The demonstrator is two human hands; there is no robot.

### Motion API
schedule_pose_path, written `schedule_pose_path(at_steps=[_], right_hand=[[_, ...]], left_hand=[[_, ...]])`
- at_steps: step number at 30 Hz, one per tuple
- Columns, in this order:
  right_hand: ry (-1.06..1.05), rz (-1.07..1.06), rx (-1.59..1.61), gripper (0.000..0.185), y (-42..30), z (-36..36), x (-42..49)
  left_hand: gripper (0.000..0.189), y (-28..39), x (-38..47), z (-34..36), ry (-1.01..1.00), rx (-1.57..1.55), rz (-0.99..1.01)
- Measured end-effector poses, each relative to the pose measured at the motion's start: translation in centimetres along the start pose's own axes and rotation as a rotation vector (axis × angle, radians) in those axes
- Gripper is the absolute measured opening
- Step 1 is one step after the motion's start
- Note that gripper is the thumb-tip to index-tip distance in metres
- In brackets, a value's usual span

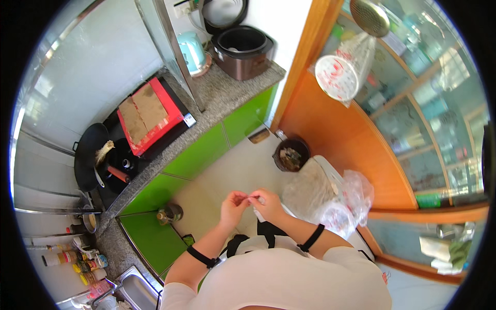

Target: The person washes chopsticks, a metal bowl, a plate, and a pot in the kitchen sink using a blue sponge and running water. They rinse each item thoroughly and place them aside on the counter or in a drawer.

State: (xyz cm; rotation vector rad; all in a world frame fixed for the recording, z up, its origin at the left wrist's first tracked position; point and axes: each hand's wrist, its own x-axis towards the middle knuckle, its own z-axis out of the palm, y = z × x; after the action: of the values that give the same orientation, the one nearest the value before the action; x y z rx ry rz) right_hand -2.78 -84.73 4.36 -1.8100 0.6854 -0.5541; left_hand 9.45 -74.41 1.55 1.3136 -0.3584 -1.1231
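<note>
In front of the body, above the tiled floor, my left hand (233, 209) and my right hand (267, 205) meet at the fingertips. A small white thing (260, 200) shows at the fingers of my right hand; what it is cannot be told. Whether the pinched left fingertips hold anything is hidden. Below my right hand a narrow white piece (259, 214) is partly visible. Just to the right lie a greyish plastic bag (308, 186) and a clear plastic bag (358, 193), on or against a white object.
Along the granite counter (232, 99) stand a rice cooker (244, 58) with its lid up, a light blue kettle (192, 52), a red box (147, 116) and a black wok (91, 155). A dark bin (291, 155) and a large bottle (169, 214) stand on the floor. A sink (141, 288) is at lower left.
</note>
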Motion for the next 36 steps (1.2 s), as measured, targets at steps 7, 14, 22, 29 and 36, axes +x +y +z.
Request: schedule_pose_path(at_steps=[7,14,22,29,36], right_hand=[[0.234,-0.025,-0.158,0.006,12.0,-13.0,11.5],[0.258,0.402,-0.590,0.032,25.3,-22.4,18.4],[0.302,0.292,-0.475,0.042,25.4,-21.2,22.1],[-0.218,0.037,0.028,0.049,11.4,-4.6,22.0],[-0.931,-0.340,0.393,0.059,-4.3,8.7,14.1]], left_hand=[[0.023,2.7,6.8,2.1,0.098,0.244,0.016],[0.025,1.3,3.1,-4.9,0.467,0.322,0.032],[0.013,-0.5,-2.1,-9.1,0.730,0.038,-0.039],[0.054,4.3,-0.8,-5.1,0.466,-0.144,-0.147],[0.058,8.2,0.6,-4.4,0.440,-0.591,0.211]])
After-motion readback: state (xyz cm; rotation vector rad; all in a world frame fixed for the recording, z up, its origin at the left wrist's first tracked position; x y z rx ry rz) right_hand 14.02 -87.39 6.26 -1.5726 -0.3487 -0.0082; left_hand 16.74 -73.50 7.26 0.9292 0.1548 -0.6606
